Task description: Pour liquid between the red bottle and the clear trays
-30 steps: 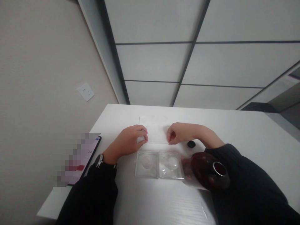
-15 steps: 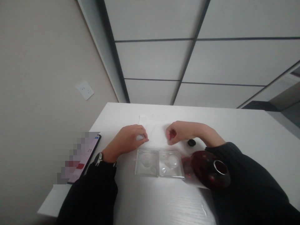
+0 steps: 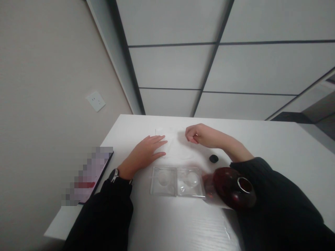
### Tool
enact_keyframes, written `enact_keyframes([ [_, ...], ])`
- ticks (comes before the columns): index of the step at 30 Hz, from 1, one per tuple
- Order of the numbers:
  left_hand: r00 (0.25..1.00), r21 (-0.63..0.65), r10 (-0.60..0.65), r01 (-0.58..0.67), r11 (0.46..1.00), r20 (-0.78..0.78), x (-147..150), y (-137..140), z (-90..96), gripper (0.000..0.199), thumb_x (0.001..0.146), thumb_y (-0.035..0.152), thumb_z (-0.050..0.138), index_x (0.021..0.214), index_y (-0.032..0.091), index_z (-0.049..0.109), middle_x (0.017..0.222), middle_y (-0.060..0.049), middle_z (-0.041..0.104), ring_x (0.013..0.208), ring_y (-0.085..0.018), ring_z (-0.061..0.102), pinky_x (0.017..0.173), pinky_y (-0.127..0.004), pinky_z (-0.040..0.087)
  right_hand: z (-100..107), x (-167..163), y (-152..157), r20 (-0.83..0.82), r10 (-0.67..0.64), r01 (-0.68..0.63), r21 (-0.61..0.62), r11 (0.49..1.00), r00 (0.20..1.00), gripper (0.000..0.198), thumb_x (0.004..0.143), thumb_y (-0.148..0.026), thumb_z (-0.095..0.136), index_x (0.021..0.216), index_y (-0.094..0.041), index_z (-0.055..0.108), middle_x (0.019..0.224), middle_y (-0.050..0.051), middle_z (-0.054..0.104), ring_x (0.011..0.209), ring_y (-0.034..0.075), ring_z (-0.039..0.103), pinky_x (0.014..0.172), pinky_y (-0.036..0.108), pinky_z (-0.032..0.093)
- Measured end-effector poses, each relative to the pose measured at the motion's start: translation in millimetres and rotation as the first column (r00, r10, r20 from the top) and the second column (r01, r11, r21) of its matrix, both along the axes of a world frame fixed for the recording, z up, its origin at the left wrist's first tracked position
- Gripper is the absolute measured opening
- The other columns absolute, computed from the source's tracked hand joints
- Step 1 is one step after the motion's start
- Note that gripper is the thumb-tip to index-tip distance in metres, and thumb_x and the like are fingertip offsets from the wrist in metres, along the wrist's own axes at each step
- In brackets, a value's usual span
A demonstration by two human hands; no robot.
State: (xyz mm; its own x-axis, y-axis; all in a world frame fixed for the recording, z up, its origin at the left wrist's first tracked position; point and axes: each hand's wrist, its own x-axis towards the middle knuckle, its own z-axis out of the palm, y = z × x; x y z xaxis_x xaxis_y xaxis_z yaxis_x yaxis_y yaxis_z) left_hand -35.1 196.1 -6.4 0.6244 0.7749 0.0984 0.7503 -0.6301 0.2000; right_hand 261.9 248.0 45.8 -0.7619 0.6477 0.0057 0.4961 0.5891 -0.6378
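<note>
My left hand (image 3: 148, 150) lies open, palm down, with fingers spread over the left part of a thin white sheet (image 3: 174, 144). The sheet barely stands out from the white table. At its right side, a little above the surface, my right hand (image 3: 200, 135) is closed with curled fingers; what they hold, if anything, is hidden. A small black cap (image 3: 214, 159) lies just below the right wrist. Nearer to me is a clear plastic case (image 3: 164, 190) with two square halves side by side and round shapes inside. Right of it stands a glossy dark red bottle (image 3: 227, 190) with an uncovered round mouth.
A phone (image 3: 91, 181), partly blurred out, rests at the left edge of the white table (image 3: 167, 223). The wall with a socket (image 3: 96, 101) rises on the left. Behind the table are pale panels (image 3: 167, 66) with dark strips.
My left hand has gone from a pinch to spread fingers and moved slightly away from me. My right hand has risen away from me, still curled.
</note>
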Motion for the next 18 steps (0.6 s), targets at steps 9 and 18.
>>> enact_keyframes([
  [9,0.999,-0.015,-0.005,0.006,1.000,0.043,-3.3,1.9,-5.6,0.050,0.106,0.046,0.059,0.151,0.022,0.060,0.164,-0.014,0.054,0.151,-0.032,0.053,0.127,-0.055,0.040,3.3,1.5,1.0,-0.146,-0.057,0.076,0.122,0.990,0.988,0.016,0.061,-0.009,0.045,0.051,-0.021,0.044,0.082,0.003,0.066,0.072,0.016,0.057,0.072,0.031,0.040],
  [18,0.949,0.060,0.084,-0.107,0.992,0.303,0.9,0.0,4.7,0.042,0.108,0.042,0.053,0.140,0.019,0.068,0.151,-0.012,0.067,0.141,-0.028,0.062,0.124,-0.050,0.046,44.8,18.1,-22.0,-0.355,-0.239,0.317,0.179,0.932,0.904,0.012,0.067,-0.012,0.049,0.060,-0.022,0.049,0.080,0.003,0.064,0.073,0.019,0.056,0.071,0.034,0.040],
])
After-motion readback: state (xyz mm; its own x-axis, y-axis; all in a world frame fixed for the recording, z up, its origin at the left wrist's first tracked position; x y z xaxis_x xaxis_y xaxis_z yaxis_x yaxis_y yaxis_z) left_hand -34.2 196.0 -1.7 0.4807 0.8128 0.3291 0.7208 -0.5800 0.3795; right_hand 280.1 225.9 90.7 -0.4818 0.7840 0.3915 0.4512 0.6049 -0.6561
